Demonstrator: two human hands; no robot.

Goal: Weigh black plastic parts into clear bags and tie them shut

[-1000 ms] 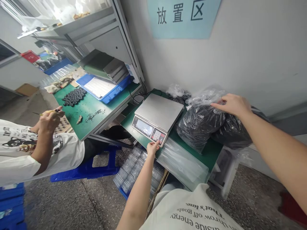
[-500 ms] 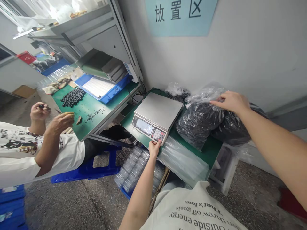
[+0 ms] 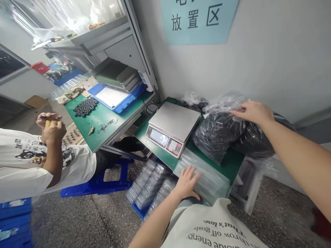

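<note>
**Beside the scale, a heavy bag and a slippery stack**

Along the wall, on the small green table (image 3: 232,162), the person is working with both hands spread wide apart. Largest of the things in reach, the clear bag of black parts (image 3: 218,132) is sitting just beside the weighing scale (image 3: 172,129), another dark bag leaning behind it. The right hand (image 3: 252,112) is resting on the bag's bunched top, fingers curled over the plastic; whether it is truly pinching it cannot be told. If it is lifted by that thin film, the bag is likely tearing or slumping against the scale. Nearer the table's front edge, the left hand (image 3: 187,181) is lying open and flat on the stack of clear plastic sleeves (image 3: 207,175), gripping nothing. That stack is overhanging the edge, so a sideways push is risking a slide to the floor.
</note>
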